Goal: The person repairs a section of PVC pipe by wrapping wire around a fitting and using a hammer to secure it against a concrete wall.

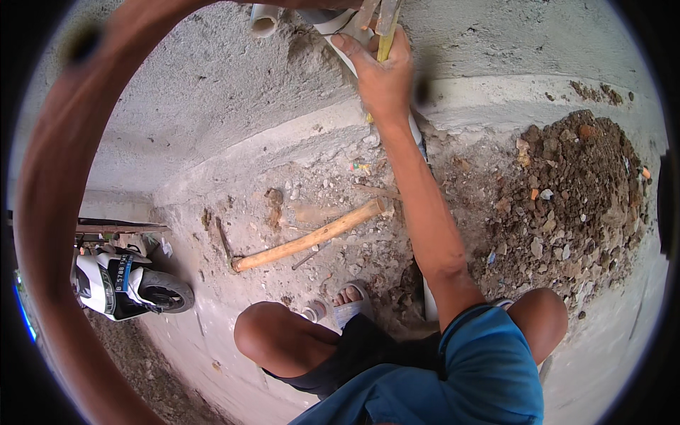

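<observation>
My right hand (386, 81) reaches up to the wall, its fingers closed round a narrow yellow strip (384, 48) that looks like a tape measure blade. Right behind the hand, a white pipe (343, 51) comes down the wall; a lower stretch of white pipe (430, 301) shows past my right arm. My left arm arches up the left side and across the top edge. The left hand is mostly cut off there, close to the right hand, and its grip cannot be made out. An open pipe end (264, 25) sticks out of the wall left of the hands.
A digging tool with a wooden handle (312, 237) lies on the rubble-strewn ground, near a thin metal rod (312, 256). On the right rises a heap of soil and broken stone (567, 191). A white motorbike (117, 283) stands at the left. A concrete ledge (297, 145) edges the wall.
</observation>
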Demonstrator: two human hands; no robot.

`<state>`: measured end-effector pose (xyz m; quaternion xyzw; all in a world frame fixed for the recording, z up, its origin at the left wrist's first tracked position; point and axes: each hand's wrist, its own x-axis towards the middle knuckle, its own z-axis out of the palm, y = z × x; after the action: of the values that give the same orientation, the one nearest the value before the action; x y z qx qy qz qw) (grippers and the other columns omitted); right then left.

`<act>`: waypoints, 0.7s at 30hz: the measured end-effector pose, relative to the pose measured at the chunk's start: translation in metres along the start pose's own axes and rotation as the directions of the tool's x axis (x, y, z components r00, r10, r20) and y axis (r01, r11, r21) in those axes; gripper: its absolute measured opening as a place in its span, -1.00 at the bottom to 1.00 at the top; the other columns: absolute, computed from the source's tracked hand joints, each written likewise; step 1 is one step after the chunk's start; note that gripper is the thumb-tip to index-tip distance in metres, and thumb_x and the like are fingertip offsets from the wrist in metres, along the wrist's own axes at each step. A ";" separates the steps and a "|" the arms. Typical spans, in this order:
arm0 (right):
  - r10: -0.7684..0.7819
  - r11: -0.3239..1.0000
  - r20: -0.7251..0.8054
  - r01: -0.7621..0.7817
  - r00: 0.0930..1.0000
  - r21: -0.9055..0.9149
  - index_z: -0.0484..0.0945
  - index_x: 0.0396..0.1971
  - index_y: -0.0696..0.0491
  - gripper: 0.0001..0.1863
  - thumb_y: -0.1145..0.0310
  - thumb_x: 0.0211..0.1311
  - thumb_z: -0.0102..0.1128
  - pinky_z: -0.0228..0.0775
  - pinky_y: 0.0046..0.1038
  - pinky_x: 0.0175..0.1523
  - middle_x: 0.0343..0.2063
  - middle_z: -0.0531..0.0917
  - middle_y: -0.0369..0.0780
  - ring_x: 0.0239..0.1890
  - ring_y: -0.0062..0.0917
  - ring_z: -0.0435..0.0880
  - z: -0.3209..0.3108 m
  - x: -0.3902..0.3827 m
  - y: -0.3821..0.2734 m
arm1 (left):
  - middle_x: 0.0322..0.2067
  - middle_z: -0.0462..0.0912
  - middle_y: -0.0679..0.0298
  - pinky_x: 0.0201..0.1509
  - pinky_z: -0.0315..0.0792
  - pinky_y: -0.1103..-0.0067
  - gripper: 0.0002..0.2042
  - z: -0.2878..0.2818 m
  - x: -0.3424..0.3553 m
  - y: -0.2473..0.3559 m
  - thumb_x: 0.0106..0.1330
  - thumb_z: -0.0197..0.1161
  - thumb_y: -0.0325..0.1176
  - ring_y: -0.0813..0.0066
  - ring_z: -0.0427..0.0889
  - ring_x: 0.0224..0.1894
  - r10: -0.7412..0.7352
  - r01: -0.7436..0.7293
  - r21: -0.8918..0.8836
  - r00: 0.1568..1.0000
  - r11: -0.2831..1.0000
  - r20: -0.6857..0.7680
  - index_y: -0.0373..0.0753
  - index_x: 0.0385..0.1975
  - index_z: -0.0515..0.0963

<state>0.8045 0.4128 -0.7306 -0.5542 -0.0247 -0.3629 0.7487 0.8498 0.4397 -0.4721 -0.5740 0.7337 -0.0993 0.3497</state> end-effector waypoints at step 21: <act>-0.143 0.983 0.289 0.169 0.947 -0.066 0.60 -0.32 0.19 -0.67 0.23 0.49 0.04 0.22 -0.41 -0.48 -0.66 0.40 -0.32 -0.64 -0.54 0.39 -0.023 -0.117 0.044 | 0.35 0.33 0.17 0.71 -0.47 0.14 -0.57 0.054 -0.017 -0.007 0.20 0.28 -0.16 0.30 -0.01 0.57 -0.104 0.133 0.222 0.985 0.966 -0.136 -0.03 0.08 0.43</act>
<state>0.7350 0.4592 -0.8272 -0.6298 -0.1588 -0.3388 0.6807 0.8907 0.4664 -0.5014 -0.5651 0.7018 -0.2398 0.3614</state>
